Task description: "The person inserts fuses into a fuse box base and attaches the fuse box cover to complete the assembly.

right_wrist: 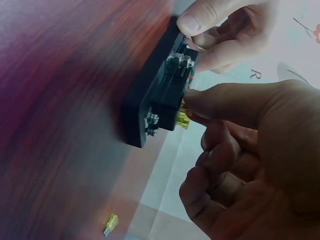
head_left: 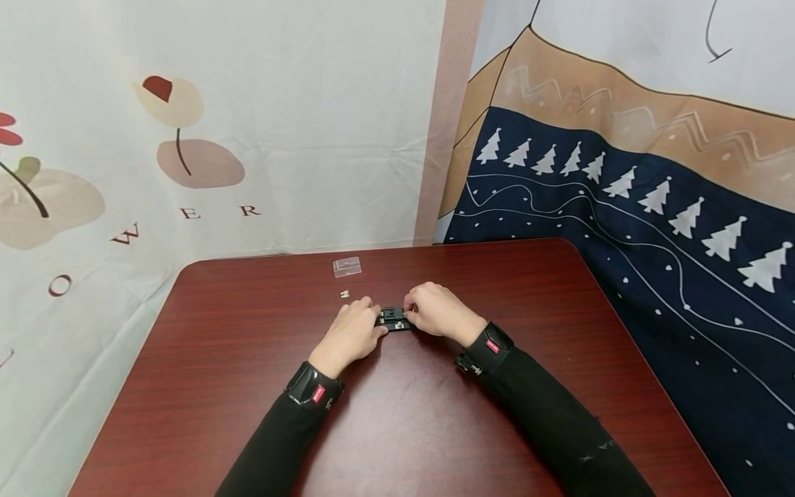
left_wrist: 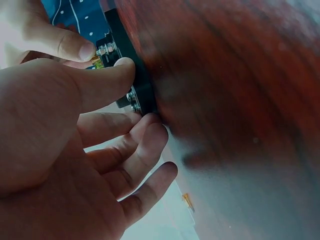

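A black fuse block point(head_left: 394, 315) with metal screw terminals lies on the table between both hands. My left hand point(head_left: 350, 330) grips one end of it, thumb on the near long side and fingers round the end, as the left wrist view shows. At the block's other end, my right hand point(head_left: 437, 310) pinches a yellow blade fuse point(right_wrist: 183, 119) between thumb and forefinger, right at the block's upper face. The fuse's prongs are hidden. The other right fingers are curled beneath. In the right wrist view a loose yellow blade fuse point(right_wrist: 111, 223) lies on the table.
Beyond my left hand, small yellow fuses point(head_left: 344, 294) lie on the reddish-brown table point(head_left: 397, 428). Farther back is a clear plastic case point(head_left: 347, 267) near the table's far edge. Printed cloths point(head_left: 329, 124) hang behind and to the right of the table.
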`<state>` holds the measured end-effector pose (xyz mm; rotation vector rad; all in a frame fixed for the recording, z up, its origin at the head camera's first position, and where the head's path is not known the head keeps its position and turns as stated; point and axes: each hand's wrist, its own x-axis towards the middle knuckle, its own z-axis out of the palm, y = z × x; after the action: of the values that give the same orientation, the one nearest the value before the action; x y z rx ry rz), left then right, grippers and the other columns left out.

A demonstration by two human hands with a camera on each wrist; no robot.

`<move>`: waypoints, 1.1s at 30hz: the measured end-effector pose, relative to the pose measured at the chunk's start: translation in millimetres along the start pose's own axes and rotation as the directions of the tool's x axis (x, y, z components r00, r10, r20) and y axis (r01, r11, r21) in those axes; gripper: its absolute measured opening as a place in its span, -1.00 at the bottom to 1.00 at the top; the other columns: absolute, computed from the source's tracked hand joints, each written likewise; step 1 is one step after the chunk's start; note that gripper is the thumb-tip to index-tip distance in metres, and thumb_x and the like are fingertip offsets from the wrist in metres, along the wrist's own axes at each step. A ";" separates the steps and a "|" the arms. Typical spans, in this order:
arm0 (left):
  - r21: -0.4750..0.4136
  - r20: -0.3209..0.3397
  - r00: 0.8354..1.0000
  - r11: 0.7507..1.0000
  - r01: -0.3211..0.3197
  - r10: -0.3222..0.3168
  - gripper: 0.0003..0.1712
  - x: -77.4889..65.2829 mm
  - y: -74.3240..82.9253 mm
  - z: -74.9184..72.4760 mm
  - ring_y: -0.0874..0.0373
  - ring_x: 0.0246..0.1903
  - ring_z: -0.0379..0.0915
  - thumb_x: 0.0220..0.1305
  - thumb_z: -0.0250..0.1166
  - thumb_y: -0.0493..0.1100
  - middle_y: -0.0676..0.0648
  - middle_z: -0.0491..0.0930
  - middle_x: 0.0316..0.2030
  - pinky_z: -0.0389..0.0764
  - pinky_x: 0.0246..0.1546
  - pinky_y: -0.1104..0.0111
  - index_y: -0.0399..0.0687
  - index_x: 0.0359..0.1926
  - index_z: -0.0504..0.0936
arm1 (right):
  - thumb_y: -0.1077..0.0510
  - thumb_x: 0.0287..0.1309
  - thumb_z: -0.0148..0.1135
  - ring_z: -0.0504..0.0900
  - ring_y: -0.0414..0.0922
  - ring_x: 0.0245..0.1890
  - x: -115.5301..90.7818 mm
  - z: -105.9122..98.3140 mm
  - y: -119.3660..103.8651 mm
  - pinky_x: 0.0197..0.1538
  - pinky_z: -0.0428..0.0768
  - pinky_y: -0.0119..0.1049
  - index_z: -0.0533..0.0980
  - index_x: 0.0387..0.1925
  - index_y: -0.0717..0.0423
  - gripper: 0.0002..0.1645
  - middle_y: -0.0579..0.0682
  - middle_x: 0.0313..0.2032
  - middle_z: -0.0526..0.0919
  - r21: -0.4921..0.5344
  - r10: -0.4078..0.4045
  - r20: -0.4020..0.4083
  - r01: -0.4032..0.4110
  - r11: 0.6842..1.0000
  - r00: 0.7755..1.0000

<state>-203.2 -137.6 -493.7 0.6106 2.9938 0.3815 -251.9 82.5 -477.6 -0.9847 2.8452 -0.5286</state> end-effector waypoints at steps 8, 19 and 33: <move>-0.013 -0.017 1.000 1.000 -0.018 0.017 -0.55 -2.3 0.2 -0.4 -0.16 -0.07 0.62 0.49 0.48 -0.02 -0.18 0.64 -0.07 0.58 0.01 0.02 -0.29 0.16 0.74 | 0.16 0.39 0.47 0.66 -0.22 -0.30 0.0 0.8 -2.1 -0.17 0.67 -0.23 0.84 -0.26 -0.03 -0.91 -0.12 -0.24 0.85 -0.008 0.009 0.000 -0.009 1.000 1.000; -0.007 0.002 1.000 1.000 0.005 -0.005 -0.53 -0.2 1.1 1.5 -0.14 -0.04 0.63 0.51 0.47 0.01 -0.17 0.64 -0.04 0.58 0.04 0.05 -0.26 0.20 0.73 | 0.13 0.40 0.50 0.82 -0.11 -0.08 -7.4 2.7 1.8 0.03 0.77 -0.10 0.86 -0.14 -0.02 -0.90 -0.10 -0.15 0.89 0.013 0.015 -0.048 -0.014 1.000 0.999; -0.006 0.011 1.000 1.000 0.005 -0.005 -0.52 0.5 0.7 0.2 -0.08 -0.03 0.63 0.52 0.45 0.01 -0.16 0.63 -0.04 0.56 0.05 0.08 -0.26 0.22 0.72 | 0.11 0.42 0.48 0.82 -0.10 -0.09 -9.9 -5.9 10.3 0.01 0.78 -0.09 0.87 -0.10 -0.01 -0.86 -0.09 -0.14 0.88 0.001 0.026 -0.045 -0.026 1.000 0.999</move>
<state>-203.4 -136.6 -493.7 0.6023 2.9827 0.3851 -251.2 97.9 -476.0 -0.9456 2.8928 -0.5555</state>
